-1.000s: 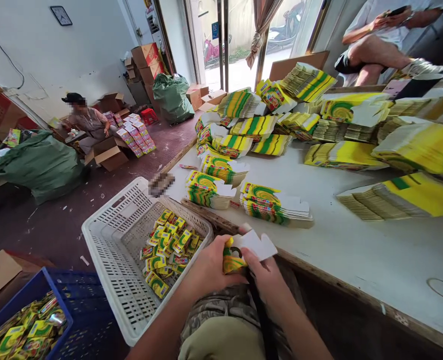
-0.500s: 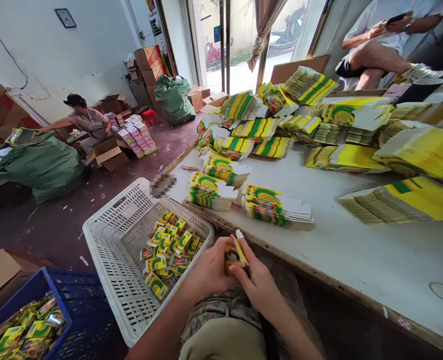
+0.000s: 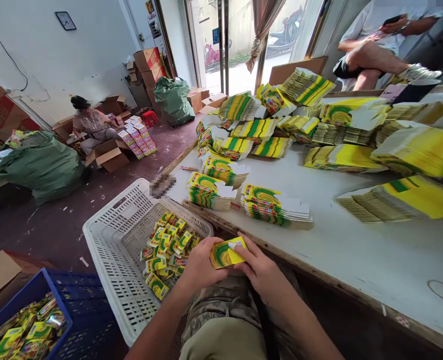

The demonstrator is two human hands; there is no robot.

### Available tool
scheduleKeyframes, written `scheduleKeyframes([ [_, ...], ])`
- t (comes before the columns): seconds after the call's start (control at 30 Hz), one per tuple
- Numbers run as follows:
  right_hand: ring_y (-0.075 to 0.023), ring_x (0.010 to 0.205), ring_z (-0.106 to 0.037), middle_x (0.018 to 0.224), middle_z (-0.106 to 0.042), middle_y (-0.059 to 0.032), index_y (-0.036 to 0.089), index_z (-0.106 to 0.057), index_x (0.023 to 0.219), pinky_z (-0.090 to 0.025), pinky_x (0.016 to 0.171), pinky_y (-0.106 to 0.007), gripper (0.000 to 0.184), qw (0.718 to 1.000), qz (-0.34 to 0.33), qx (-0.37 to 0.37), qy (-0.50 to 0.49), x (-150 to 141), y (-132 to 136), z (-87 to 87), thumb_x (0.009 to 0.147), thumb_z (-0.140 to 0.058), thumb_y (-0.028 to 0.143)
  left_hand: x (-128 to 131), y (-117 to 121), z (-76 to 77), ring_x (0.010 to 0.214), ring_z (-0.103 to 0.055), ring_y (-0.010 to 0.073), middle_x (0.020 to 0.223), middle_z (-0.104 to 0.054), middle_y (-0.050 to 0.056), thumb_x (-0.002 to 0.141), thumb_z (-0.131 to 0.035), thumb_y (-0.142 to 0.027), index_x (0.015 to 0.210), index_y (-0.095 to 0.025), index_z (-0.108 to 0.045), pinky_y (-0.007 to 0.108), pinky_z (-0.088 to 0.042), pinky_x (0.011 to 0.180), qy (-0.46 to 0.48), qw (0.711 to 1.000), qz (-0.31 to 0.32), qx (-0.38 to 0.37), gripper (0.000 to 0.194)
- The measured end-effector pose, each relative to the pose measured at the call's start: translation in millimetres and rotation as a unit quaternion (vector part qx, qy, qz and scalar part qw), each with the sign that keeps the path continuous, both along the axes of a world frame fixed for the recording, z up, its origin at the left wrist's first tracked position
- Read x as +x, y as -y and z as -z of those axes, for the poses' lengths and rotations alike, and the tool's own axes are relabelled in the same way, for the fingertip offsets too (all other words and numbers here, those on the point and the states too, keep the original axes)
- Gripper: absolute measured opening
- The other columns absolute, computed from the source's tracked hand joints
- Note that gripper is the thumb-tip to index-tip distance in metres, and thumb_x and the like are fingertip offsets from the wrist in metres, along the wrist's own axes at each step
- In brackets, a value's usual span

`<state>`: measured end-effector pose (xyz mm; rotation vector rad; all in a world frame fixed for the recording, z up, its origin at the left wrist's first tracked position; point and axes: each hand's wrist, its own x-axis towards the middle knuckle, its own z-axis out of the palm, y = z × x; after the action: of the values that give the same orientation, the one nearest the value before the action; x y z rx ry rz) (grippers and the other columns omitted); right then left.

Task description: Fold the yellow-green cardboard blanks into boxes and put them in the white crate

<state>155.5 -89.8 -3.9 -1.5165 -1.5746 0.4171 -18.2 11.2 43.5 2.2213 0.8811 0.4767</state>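
Above my lap, a small yellow and green carton (image 3: pixel 223 254) is held between both hands. My left hand (image 3: pixel 200 265) grips its left end, and my right hand (image 3: pixel 257 262) pinches the right end, with something white on a fingertip. Just left of my hands stands a white plastic basket (image 3: pixel 105 245) with many small yellow boxes (image 3: pixel 169 240) heaped in it. In front of me on the table (image 3: pixel 319 250), stacks of flat cartons (image 3: pixel 266 205) lie near the edge, the closest a little beyond my right hand.
Further bundles of flat cartons (image 3: pixel 259 127) cover the table's far side. A blue crate (image 3: pixel 75 300) of yellow packets stands lower left. One person (image 3: pixel 94 122) sits among boxes at left; another (image 3: pixel 375 50) sits behind the table. A green sack (image 3: pixel 37 165) rests on the floor.
The carton has turned and now shows its broad printed face, where before it was edge-on with an open end. At left, the seated person has drawn an outstretched arm back from the sack.
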Motion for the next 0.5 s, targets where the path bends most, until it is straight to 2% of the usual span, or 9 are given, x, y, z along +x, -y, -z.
scheduleKeyframes([
  [0.07, -0.0267, 0.120, -0.063, 0.144, -0.054, -0.0126, 0.025, -0.070, 0.112, -0.056, 0.095, -0.039, 0.026, 0.999, -0.033, -0.012, -0.016, 11.7, 2.2, -7.7, 0.093, -0.053, 0.021, -0.1, -3.2, -3.0, 0.096, -0.066, 0.0241, 0.107, -0.070, 0.005, 0.063, -0.082, -0.030, 0.113, -0.020, -0.061, 0.036, -0.052, 0.086, -0.004, 1.000, 0.013, -0.022, 0.056],
  [0.17, -0.0266, 0.118, -0.064, 0.136, -0.061, -0.0103, 0.027, -0.074, 0.105, -0.052, 0.099, -0.041, 0.021, 0.995, -0.070, -0.054, -0.038, 26.4, 1.9, -19.1, 0.089, -0.060, 0.023, 2.8, -7.7, -5.8, 0.095, -0.067, 0.0241, 0.107, -0.072, 0.004, 0.058, -0.085, -0.029, 0.113, -0.020, -0.063, 0.035, -0.053, 0.086, -0.016, 0.999, 0.029, -0.031, 0.060],
  [0.23, -0.0287, 0.115, -0.064, 0.129, -0.065, -0.0113, 0.026, -0.075, 0.100, -0.052, 0.099, -0.045, 0.018, 0.994, -0.060, -0.068, -0.055, 26.5, -1.3, -21.8, 0.084, -0.067, 0.026, 6.3, -8.7, -6.6, 0.096, -0.067, 0.0250, 0.107, -0.072, 0.005, 0.058, -0.085, -0.028, 0.113, -0.020, -0.063, 0.035, -0.052, 0.086, -0.018, 0.999, 0.036, -0.022, 0.060],
  [0.33, -0.0310, 0.120, -0.061, 0.128, -0.065, -0.0138, 0.023, -0.076, 0.092, -0.049, 0.100, -0.048, 0.014, 0.994, -0.011, -0.055, -0.098, 11.3, -8.1, -17.0, 0.082, -0.069, 0.030, 8.8, -7.6, -6.3, 0.099, -0.066, 0.0266, 0.107, -0.071, 0.007, 0.060, -0.081, -0.024, 0.113, -0.019, -0.062, 0.037, -0.052, 0.088, -0.027, 0.999, 0.029, 0.007, 0.056],
  [0.4, -0.0306, 0.124, -0.058, 0.134, -0.061, -0.0145, 0.022, -0.075, 0.098, -0.048, 0.102, -0.048, 0.019, 0.991, -0.005, -0.045, -0.125, 1.5, -12.6, -12.3, 0.084, -0.067, 0.032, 4.6, -8.4, -5.7, 0.100, -0.066, 0.0262, 0.108, -0.071, 0.006, 0.061, -0.079, -0.022, 0.113, -0.020, -0.061, 0.038, -0.052, 0.088, -0.032, 0.999, 0.020, 0.010, 0.055],
  [0.5, -0.0302, 0.125, -0.058, 0.139, -0.058, -0.0141, 0.023, -0.065, 0.124, -0.047, 0.103, -0.049, 0.044, 0.992, -0.004, -0.019, -0.126, 9.7, -22.4, -9.0, 0.083, -0.068, 0.039, -15.6, -18.6, -5.5, 0.101, -0.066, 0.0257, 0.111, -0.069, 0.006, 0.066, -0.079, -0.027, 0.115, -0.021, -0.059, 0.039, -0.052, 0.089, -0.049, 0.999, -0.016, 0.012, 0.053],
])
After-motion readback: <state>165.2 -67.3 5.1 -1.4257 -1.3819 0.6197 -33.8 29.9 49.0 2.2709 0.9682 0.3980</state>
